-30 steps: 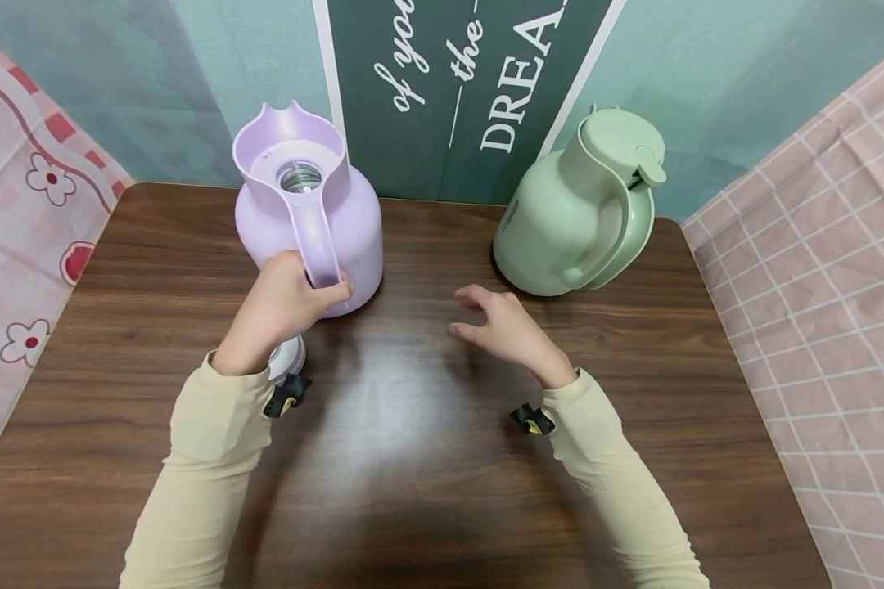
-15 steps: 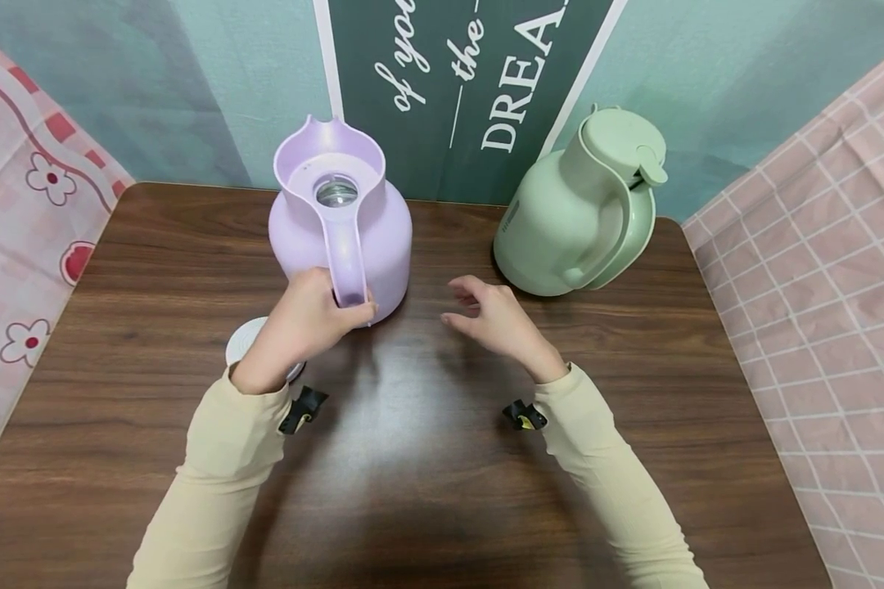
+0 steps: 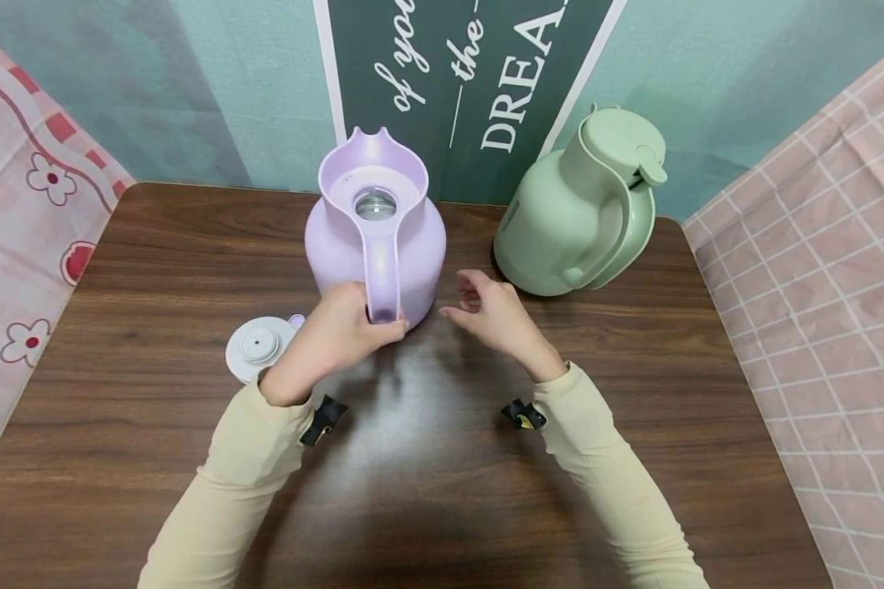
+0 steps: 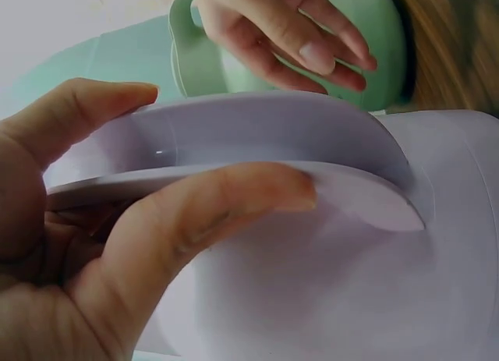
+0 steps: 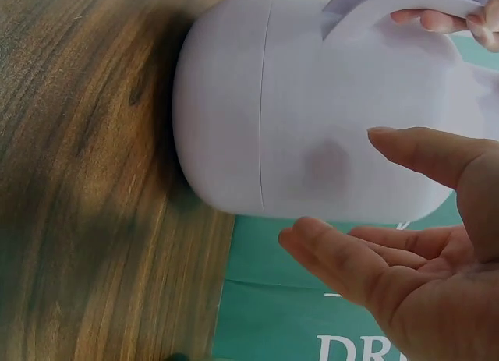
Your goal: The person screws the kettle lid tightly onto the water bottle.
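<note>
My left hand (image 3: 342, 331) grips the handle of a lilac thermos jug (image 3: 420, 254), thumb along one side and fingers round the other in the left wrist view. The jug stands upright with its lid off, so the round glass mouth (image 3: 376, 204) shows. My right hand (image 3: 497, 319) hovers just right of the jug, fingers relaxed and apart, holding nothing. In the right wrist view its thumb and fingers face the jug's smooth side. A round white lid (image 3: 258, 348) with a lilac tab lies on the table left of my left wrist, partly covered by it.
A pale green thermos jug (image 3: 560, 221) with its lid on stands at the back right, handle toward the front. The brown wooden table (image 3: 442, 491) ends at a teal backdrop (image 3: 177, 98) with a dark lettered panel. Pink patterned cloths hang on both sides.
My left hand has moved the lilac jug to the right and slightly nearer, uncovering the white lid. My right hand has shifted slightly up, staying relaxed.
</note>
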`<state>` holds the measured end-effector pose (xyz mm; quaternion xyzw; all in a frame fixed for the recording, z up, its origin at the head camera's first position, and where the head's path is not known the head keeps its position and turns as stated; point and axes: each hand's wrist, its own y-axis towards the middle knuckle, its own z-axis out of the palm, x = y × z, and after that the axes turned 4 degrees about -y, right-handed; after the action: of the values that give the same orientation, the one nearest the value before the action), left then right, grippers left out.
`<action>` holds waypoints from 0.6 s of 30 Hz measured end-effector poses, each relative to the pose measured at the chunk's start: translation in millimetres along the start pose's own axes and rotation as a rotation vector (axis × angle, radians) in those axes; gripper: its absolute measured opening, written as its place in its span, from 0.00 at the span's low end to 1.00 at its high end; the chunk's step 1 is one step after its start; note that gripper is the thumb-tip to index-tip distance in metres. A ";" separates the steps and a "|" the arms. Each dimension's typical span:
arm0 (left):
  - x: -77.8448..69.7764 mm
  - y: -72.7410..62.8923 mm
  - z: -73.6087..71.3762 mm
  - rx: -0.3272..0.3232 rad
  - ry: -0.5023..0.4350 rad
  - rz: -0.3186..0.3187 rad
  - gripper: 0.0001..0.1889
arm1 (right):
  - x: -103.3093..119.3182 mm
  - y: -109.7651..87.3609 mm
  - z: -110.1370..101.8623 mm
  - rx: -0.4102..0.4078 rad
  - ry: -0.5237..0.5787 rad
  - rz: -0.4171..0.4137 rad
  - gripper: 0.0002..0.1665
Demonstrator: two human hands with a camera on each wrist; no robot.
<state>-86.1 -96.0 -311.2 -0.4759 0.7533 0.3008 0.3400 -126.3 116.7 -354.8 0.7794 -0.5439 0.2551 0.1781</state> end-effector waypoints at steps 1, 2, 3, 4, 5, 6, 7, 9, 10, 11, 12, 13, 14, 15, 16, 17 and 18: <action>-0.9 0.2 1.2 0.005 0.000 0.001 0.11 | 0.0 0.0 -0.1 -0.001 -0.003 0.004 0.31; -1.5 0.5 2.5 0.009 -0.001 0.003 0.12 | 0.0 0.0 -0.3 -0.002 -0.007 0.009 0.32; -2.1 0.7 3.9 0.015 -0.003 0.003 0.12 | -0.1 0.2 -0.6 -0.002 -0.007 0.014 0.32; -3.1 1.0 5.1 0.020 -0.006 0.008 0.12 | 0.0 0.3 -1.1 -0.002 -0.003 0.023 0.32; -3.7 1.2 6.5 0.022 -0.007 0.012 0.12 | -0.1 0.4 -1.7 0.001 0.003 0.031 0.32; -4.2 1.5 7.8 0.024 -0.010 0.017 0.13 | 0.1 0.3 -2.4 0.004 0.011 0.039 0.33; -4.6 1.8 9.3 0.027 -0.012 0.021 0.13 | 0.1 0.5 -2.9 0.007 0.024 0.048 0.33; -5.8 2.1 12.1 0.033 -0.021 0.034 0.13 | -0.4 0.9 -3.8 0.011 0.052 0.059 0.33; -6.6 2.2 13.4 0.033 -0.022 0.043 0.13 | -0.5 0.8 -4.2 0.012 0.067 0.065 0.33; -7.3 2.3 14.7 0.032 -0.024 0.052 0.14 | -0.6 0.8 -4.5 0.014 0.081 0.068 0.33; -8.4 2.5 15.9 0.032 -0.026 0.062 0.14 | -0.6 0.6 -4.9 0.015 0.088 0.072 0.34; -9.4 2.7 17.0 0.032 -0.028 0.070 0.14 | -1.0 0.4 -5.2 0.013 0.094 0.072 0.34; -10.3 2.9 18.1 0.032 -0.029 0.079 0.14 | -1.0 0.0 -5.8 0.011 0.098 0.077 0.34; -11.2 3.1 19.2 0.033 -0.032 0.084 0.15 | -1.1 -0.5 -6.5 0.007 0.096 0.081 0.35; -12.0 3.1 20.0 0.034 -0.034 0.086 0.15 | -1.1 -1.0 -7.3 0.006 0.099 0.085 0.36; -12.5 3.2 21.1 0.035 -0.040 0.088 0.15 | -1.3 -1.4 -8.3 0.006 0.097 0.091 0.37; -13.3 3.4 21.7 0.039 -0.044 0.088 0.14 | -1.6 -1.8 -9.2 0.006 0.094 0.097 0.38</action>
<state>-80.1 -71.0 -312.9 -0.4288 0.7716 0.3113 0.3520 -126.9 123.6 -348.3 0.7399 -0.5713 0.3010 0.1887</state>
